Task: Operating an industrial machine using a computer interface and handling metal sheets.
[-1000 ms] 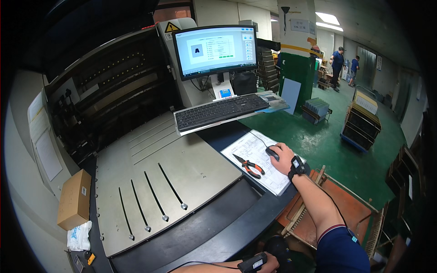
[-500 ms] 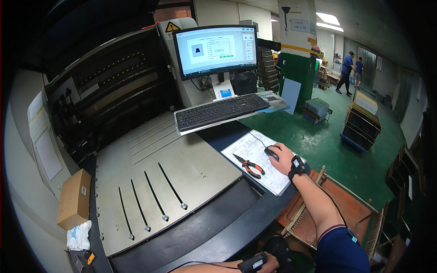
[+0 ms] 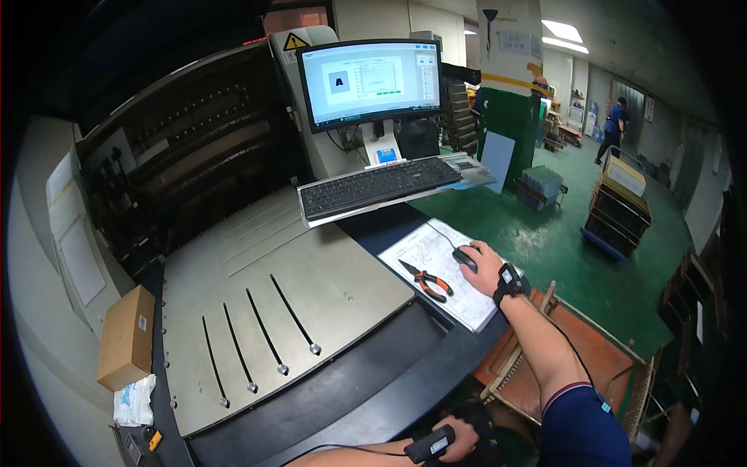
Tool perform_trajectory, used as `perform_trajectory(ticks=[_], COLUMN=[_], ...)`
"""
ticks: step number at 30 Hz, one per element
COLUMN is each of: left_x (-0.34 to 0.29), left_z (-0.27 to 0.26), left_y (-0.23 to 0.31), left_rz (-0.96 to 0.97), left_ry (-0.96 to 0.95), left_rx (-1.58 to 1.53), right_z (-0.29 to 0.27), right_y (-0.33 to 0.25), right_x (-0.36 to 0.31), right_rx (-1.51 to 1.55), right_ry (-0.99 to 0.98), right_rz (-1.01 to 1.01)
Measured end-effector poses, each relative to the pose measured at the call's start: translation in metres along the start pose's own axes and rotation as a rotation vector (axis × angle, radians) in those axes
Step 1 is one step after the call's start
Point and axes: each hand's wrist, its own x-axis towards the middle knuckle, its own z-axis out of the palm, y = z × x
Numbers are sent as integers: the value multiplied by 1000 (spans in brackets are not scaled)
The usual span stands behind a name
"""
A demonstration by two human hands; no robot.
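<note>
My right hand (image 3: 484, 269) rests over a black computer mouse (image 3: 466, 258), fingers bent around it, on printed sheets (image 3: 420, 246) at the bench's right end. Beside the mouse lie pliers (image 3: 426, 281) with black and orange handles, touched by neither hand. Low in the picture, my left hand (image 3: 461, 437) hangs in front of the bench edge with its fingers curled; whatever they may hold is hidden. A black keyboard (image 3: 381, 187) sits on a tray under a lit monitor (image 3: 372, 86), which displays a window with a dark letter-shaped graphic.
A metal plate (image 3: 264, 327) with several dark slots and round knobs fills the machine bed at left. A cardboard box (image 3: 128, 338) and white plastic bag (image 3: 135, 401) stand at its left edge. Right are an orange-brown chair (image 3: 580, 342), a loaded cart (image 3: 617, 204) and a walking person (image 3: 615, 124).
My left hand has risen slightly; my right hand stays on the mouse. In the background, one of two people is no longer visible there. The small window on the monitor looks slightly different.
</note>
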Motion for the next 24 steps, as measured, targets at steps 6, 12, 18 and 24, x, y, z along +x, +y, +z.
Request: perform_trajectory(ticks=[6, 12, 18, 24], left_x=[-26, -25, -29, -29], left_z=[-47, -77, -80, -83], left_y=[5, -13, -15, -26], left_rz=[-135, -180, -131, -100], left_ry=[421, 725, 724, 712], left_rx=[-8, -397, -511, -745], right_z=[13, -7, 28, 83], right_y=[-25, -40, -58, -71], right_x=[20, 91, 185, 270], right_rx=[19, 102, 45, 133], right_ry=[-85, -175, -96, -1], right_rz=[-37, -4, -185, -117])
